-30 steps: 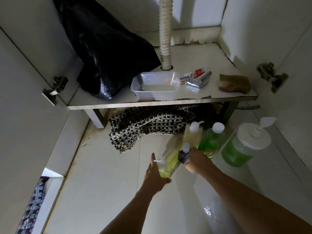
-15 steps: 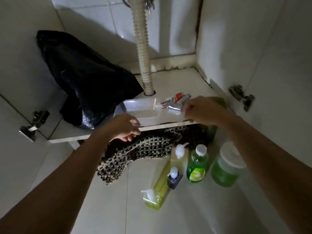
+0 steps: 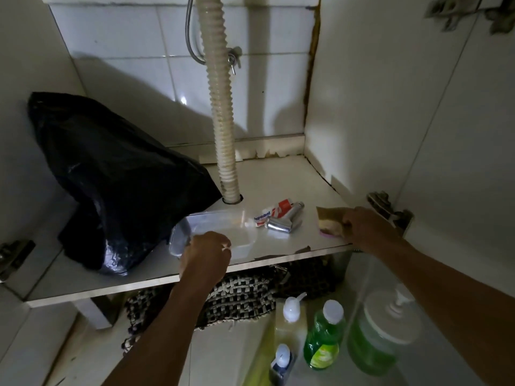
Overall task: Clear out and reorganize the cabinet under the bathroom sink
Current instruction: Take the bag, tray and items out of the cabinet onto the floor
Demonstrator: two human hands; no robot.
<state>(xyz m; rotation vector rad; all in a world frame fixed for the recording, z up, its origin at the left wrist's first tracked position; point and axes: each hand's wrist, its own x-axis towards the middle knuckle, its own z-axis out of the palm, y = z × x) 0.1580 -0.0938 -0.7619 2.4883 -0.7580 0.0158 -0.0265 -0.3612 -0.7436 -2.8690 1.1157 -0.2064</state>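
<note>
Left hand (image 3: 206, 253) grips clear tray (image 3: 223, 227) — right hand (image 3: 365, 228) grips sponge (image 3: 330, 224)

"Pepsodent" on toothpaste tube (image 3: 274, 213)

bottles (image 3: 324, 337): 5 | bag (image 3: 117, 179): 1 | tub (image 3: 223, 227): 1 | sponge (image 3: 330, 222): 1 | toothpaste (image 3: 274, 213): 1 | mat (image 3: 245, 296): 1

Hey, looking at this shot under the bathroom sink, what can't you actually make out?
Head view only:
- Black bag: opaque plastic hides its contents.
- Clear tub: the left hand covers its near rim, so the grip is unclear.
- Sponge: the right hand covers its right part.
- Woven mat: the shelf hides its back part.
- Small dark bottle: label too dim and small to read.
</note>
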